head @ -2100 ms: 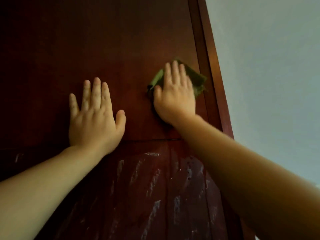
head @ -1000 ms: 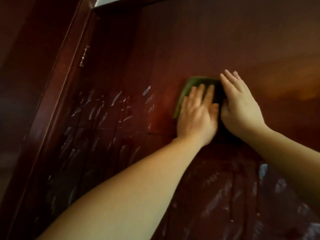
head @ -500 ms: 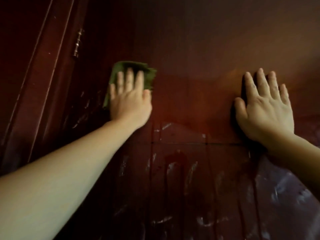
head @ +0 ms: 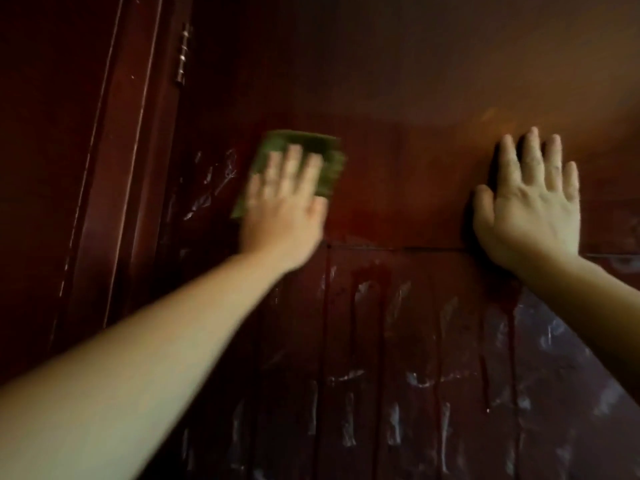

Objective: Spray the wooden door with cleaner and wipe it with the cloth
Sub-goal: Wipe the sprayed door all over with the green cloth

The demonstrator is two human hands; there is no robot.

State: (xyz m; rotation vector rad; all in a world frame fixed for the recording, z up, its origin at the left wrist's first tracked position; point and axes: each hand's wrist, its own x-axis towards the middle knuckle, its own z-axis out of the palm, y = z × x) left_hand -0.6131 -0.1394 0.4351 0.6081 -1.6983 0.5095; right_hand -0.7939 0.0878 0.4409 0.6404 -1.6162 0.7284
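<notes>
- White cleaner streaks [head: 419, 379] run down the lower panels of the wooden door [head: 398, 81]; left unwiped, they may dry into marks.
- Left hand [head: 282, 209], fingers straight, presses the green cloth [head: 304, 143] flat below the hinge [head: 183, 51]; unpinched, the cloth could slip free.
- Right hand [head: 526, 206], fingers spread, braces on bare wood, possibly smudging it.

Indoor doorway, probably home: dark red wooden door [head: 415, 81], metal hinge [head: 183, 53], matching frame [head: 131, 168]
</notes>
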